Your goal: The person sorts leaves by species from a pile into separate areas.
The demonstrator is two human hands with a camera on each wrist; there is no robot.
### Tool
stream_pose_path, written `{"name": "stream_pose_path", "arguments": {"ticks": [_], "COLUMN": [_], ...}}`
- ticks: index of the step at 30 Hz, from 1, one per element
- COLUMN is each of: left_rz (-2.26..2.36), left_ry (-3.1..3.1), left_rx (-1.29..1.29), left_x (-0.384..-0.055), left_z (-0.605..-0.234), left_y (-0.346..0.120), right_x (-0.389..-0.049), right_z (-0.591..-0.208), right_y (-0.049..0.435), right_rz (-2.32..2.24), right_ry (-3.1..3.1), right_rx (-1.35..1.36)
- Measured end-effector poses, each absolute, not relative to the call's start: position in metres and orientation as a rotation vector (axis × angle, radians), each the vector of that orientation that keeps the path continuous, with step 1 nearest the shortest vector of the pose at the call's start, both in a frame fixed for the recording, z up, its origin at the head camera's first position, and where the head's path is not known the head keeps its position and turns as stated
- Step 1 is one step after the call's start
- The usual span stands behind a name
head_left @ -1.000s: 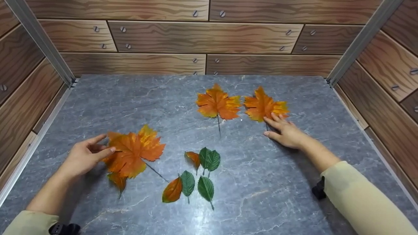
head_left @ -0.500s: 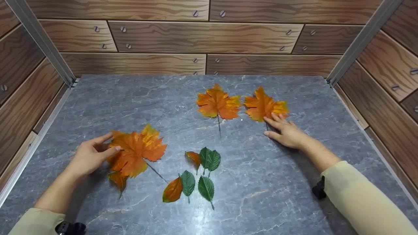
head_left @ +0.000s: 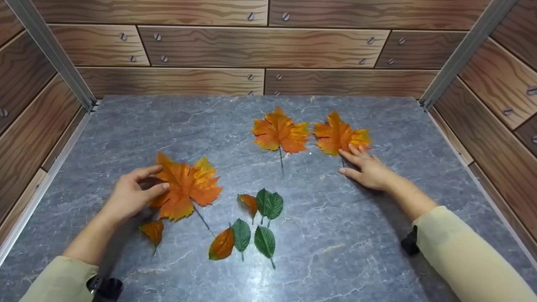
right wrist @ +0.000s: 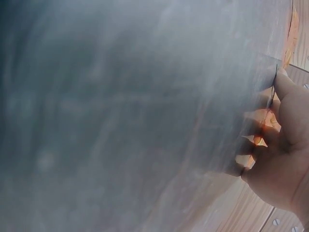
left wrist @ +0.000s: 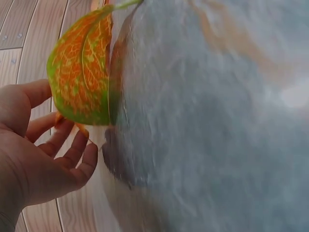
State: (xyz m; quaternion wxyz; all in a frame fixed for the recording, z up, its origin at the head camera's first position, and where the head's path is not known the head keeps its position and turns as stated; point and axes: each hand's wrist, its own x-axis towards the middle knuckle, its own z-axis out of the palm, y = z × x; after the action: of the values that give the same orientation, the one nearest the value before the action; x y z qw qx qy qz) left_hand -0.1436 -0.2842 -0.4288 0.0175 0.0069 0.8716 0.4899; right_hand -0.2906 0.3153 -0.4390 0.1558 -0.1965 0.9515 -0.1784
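In the head view an orange maple leaf (head_left: 184, 188) lies at the left, its dark stem angled toward the small leaves. My left hand (head_left: 132, 195) pinches this leaf's left edge between thumb and fingers. A small orange-green leaf (head_left: 152, 233) lies just below that hand; in the left wrist view this small leaf (left wrist: 82, 72) hides much of the grip. Farther back on the right is another maple leaf (head_left: 337, 133). My right hand (head_left: 369, 170) rests with extended fingers over its lower right part and stem. Left of it lies a third maple leaf (head_left: 280, 132), stem toward me.
Between the hands lie several small leaves: a green pair (head_left: 269, 204), a curled orange one (head_left: 248, 203), a green leaf (head_left: 241, 235) beside an orange-brown leaf (head_left: 221, 244), and another green leaf (head_left: 264, 242). Wood-patterned panels (head_left: 264, 47) wall the grey marbled table (head_left: 335, 268).
My left hand has moved right and away from me with the maple leaf, which has turned slightly and uncovered more of the small leaf below. The right hand stays in place.
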Motion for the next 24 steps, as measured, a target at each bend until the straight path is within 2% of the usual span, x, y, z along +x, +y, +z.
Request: {"name": "stream_pose_path", "arguments": {"ticks": [7,24], "left_rz": [1.48,1.473], "left_ry": [2.77,2.742], "left_rx": [0.124,0.127], "left_x": [-0.155,-0.164], "left_z": [-0.428,-0.426], "left_y": [-0.275,-0.263], "right_x": [-0.291,-0.29], "right_z": [-0.438,-0.439], "right_y": [0.315,0.314], "right_rz": [-0.512,-0.508], "right_ry": [2.722,2.734], "right_rx": [-0.555,-0.566]}}
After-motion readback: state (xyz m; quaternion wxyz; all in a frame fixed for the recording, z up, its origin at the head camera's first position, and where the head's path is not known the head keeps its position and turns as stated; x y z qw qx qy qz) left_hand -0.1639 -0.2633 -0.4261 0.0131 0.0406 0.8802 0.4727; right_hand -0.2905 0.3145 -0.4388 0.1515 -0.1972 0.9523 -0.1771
